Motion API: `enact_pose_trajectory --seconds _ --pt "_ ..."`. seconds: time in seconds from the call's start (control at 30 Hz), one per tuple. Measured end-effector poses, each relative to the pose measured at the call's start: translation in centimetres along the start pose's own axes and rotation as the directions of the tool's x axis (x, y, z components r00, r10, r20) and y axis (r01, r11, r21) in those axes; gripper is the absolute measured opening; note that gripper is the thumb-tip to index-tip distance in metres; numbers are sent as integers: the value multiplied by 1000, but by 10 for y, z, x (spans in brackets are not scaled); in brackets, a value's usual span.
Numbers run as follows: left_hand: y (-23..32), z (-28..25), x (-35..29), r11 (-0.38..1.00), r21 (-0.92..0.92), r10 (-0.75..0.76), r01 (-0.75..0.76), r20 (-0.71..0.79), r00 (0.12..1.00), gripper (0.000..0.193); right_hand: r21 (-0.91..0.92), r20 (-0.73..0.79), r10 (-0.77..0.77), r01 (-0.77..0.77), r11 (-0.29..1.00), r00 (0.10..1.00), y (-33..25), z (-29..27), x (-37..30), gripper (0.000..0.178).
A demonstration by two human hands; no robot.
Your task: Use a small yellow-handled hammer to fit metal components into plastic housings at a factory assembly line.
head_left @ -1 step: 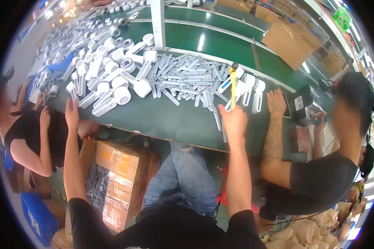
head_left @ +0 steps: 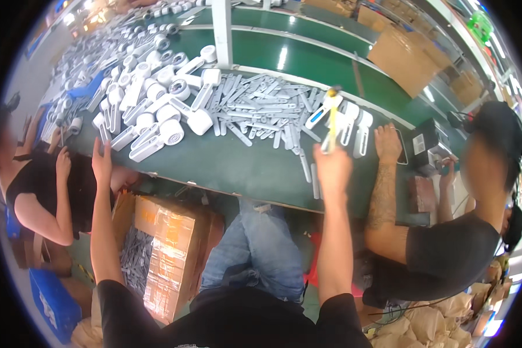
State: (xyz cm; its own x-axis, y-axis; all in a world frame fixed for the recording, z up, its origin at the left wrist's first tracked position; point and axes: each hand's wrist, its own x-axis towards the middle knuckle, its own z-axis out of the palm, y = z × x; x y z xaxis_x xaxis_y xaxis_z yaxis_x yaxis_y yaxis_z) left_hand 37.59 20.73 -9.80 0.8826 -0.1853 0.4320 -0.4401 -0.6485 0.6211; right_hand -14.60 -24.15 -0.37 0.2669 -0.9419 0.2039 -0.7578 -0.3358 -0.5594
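Observation:
My right hand (head_left: pixel 334 168) is closed around the yellow handle of a small hammer (head_left: pixel 333 119). The hammer points away from me, its dark head blurred over a few white round-headed handheld devices (head_left: pixel 362 132) at the right. My left hand (head_left: pixel 101 165) is raised at the table's near left edge, fingers stretched and apart. Its fingertips are by the lower end of a white handle (head_left: pixel 104 133), and whether they touch it I cannot tell. Between the hands lie a heap of white devices with round perforated heads (head_left: pixel 171 132) and a pile of flat grey strips (head_left: pixel 261 110).
The green table (head_left: pixel 255 168) has a white post (head_left: pixel 221 35) at its far side. A carton (head_left: pixel 171 255) of grey parts stands below. Co-workers sit on both sides, and the right one's hand (head_left: pixel 388 143) rests on the table near a black box (head_left: pixel 428 145).
My right hand and the hammer have shifted slightly to the right. My left hand stays almost in place.

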Motion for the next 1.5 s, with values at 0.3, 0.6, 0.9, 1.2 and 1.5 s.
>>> enact_pose_trajectory --seconds 0.3,0.6,0.9,1.2,1.5 --pt "173 -28 -151 955 -262 177 -138 131 975 44 517 320 -2 -173 838 947 5 -67 -72 37" --pt "327 98 -117 426 -224 890 -877 280 361 21 520 566 -225 -132 844 793 6 0 -86 48" --pt "353 87 -118 407 -285 903 -868 268 336 7 646 320 -173 -81 759 932 9 0 -102 43" --pt "387 39 -188 525 -704 850 -478 417 320 17 744 305 -200 -101 660 931 -24 -14 -114 20" --pt "349 59 -212 567 -513 820 -645 274 503 70 662 618 -84 -459 592 782 -12 -27 -87 30"
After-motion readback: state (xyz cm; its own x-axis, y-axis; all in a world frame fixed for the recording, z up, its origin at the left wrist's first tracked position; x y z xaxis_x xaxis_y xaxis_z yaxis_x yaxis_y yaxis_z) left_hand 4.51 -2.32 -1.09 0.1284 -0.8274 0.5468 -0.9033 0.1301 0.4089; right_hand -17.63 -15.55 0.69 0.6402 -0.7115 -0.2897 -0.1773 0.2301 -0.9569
